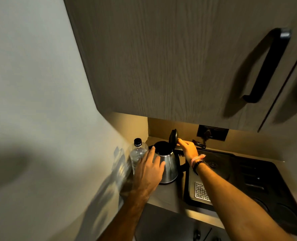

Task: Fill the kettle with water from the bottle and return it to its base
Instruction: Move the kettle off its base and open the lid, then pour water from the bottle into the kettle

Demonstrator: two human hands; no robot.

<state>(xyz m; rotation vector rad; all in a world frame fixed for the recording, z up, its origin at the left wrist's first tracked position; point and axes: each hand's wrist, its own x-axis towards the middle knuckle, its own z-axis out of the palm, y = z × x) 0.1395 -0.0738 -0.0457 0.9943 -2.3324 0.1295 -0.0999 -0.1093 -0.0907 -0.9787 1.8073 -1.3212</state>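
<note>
Left hand (148, 168): fingers spread, palm laid against the near left side of the kettle body, holding nothing closed.

Desk (168, 195): grey-brown surface in a corner, dimly lit.

Sink (231, 171): dark, set in the desk right of the kettle; metal drain grid (201, 191) at its near end.

Kettle (168, 164): steel body, black handle to the right, upright on the desk against the sink's edge; mouth uncovered.

Bottle (138, 153): clear plastic, black cap on, upright just left of the kettle, by the wall.

Right hand (188, 149): fingers loosely extended, fingertips touching the raised lid (173, 137); bracelets at the wrist.

Wall socket (212, 133): behind, with a plug inserted.

Upper cupboard (161, 58): wood-grain door, black handle.
</note>
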